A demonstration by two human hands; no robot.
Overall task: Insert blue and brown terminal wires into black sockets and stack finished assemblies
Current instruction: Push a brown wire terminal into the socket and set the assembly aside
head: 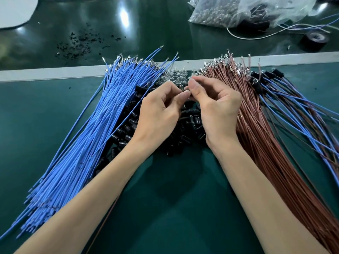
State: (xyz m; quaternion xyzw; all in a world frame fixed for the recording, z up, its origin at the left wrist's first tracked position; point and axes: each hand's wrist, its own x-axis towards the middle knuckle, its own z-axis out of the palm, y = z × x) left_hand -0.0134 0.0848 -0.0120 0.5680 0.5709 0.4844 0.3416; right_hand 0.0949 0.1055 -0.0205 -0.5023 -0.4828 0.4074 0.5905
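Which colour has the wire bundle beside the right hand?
Reddish brown; the brown wire bundle shows best in the head view.

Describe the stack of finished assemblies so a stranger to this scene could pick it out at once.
On the green table, find the wide fan of brown wires on the right. Past its outer edge lies the finished stack: it alone mixes blue and brown wires, joined at black sockets at the far end.
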